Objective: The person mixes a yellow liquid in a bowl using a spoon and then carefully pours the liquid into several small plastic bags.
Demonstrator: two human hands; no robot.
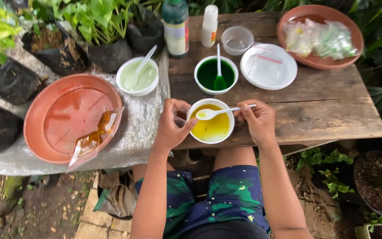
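One white round bowl of yellow liquid (212,127) sits at the near edge of the weathered wooden table (323,110). Left hand (172,126) grips its left rim, fingers curled. Right hand (258,120) pinches the handle of a white plastic spoon (217,113), whose scoop lies over the liquid. Just beyond: a bowl of dark green liquid (215,74) with a green spoon; far left, a bowl of pale green liquid (137,76). Left: a terracotta-coloured plastic saucer (63,115) holding a clear bag of amber liquid (94,137).
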